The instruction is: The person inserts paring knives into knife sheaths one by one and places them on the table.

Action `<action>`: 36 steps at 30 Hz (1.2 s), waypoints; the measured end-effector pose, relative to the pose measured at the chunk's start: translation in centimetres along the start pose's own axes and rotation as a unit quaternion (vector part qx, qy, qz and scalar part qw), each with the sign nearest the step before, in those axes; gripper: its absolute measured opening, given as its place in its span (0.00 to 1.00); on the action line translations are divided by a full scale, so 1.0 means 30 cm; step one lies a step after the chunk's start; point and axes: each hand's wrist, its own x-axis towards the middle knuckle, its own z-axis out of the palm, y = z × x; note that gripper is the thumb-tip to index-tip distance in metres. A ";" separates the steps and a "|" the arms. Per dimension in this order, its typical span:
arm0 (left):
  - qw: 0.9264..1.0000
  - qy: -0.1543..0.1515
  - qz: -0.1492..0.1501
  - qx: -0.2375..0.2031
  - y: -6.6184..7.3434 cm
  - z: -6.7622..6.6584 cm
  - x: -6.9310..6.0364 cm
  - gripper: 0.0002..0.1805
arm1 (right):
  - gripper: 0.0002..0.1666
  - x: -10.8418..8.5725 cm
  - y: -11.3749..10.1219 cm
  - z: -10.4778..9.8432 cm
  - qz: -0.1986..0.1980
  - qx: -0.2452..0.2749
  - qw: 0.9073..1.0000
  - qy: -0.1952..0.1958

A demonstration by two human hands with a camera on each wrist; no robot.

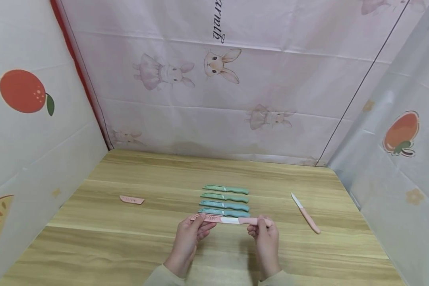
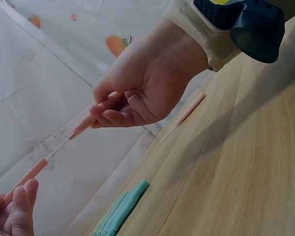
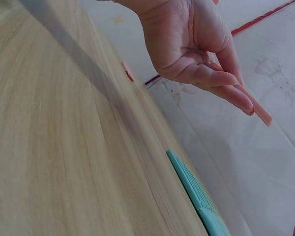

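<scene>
In the head view, my left hand [image 1: 188,241] pinches a pink blade sheath [image 1: 214,218] between thumb and fingers. My right hand [image 1: 266,243] grips the pink handle [image 1: 248,221] of a small knife, and part of its white blade [image 1: 230,220] shows between handle and sheath. The blade's tip is hidden within the sheath. Knife and sheath line up, held above the table. The left wrist view has the right hand [image 2: 142,83] on the knife handle [image 2: 83,126]; the right wrist view has the left hand [image 3: 191,54] on the sheath [image 3: 258,109].
Just beyond the hands lie two green sheathed knives [image 1: 236,190] and two blue sheathed knives [image 1: 236,206], side by side. A bare pink knife [image 1: 309,219] rests at the right, a loose pink sheath [image 1: 131,200] at the left. Printed curtains [image 1: 200,127] border the wooden table [image 1: 93,238].
</scene>
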 end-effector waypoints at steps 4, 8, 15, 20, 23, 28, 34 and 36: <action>1.000 0.004 0.000 -0.001 -0.003 0.002 0.000 0.18 | 0.10 -0.004 0.004 0.008 -0.003 0.001 1.000 0.002; 1.000 0.007 0.002 -0.001 -0.004 0.004 -0.002 0.18 | 0.10 -0.009 0.009 0.016 -0.008 0.001 1.000 0.006; 1.000 0.010 0.003 -0.007 -0.011 0.005 -0.006 0.16 | 0.09 -0.021 0.012 0.033 -0.014 -0.005 1.000 0.012; 1.000 0.012 0.006 -0.009 -0.014 0.010 -0.007 0.16 | 0.09 -0.022 0.019 0.037 -0.018 -0.006 1.000 0.014; 1.000 0.014 0.006 -0.007 -0.015 0.012 -0.009 0.16 | 0.10 -0.023 0.025 0.038 -0.021 -0.007 1.000 0.014; 1.000 0.018 0.005 -0.005 -0.016 0.015 -0.011 0.17 | 0.12 -0.024 0.033 0.042 -0.022 -0.008 1.000 0.018; 1.000 0.019 0.005 -0.006 -0.022 0.016 -0.012 0.16 | 0.12 -0.027 0.035 0.048 -0.016 -0.013 1.000 0.023; 1.000 0.019 0.005 -0.007 -0.025 0.017 -0.013 0.16 | 0.12 -0.030 0.034 0.051 -0.015 -0.014 0.999 0.025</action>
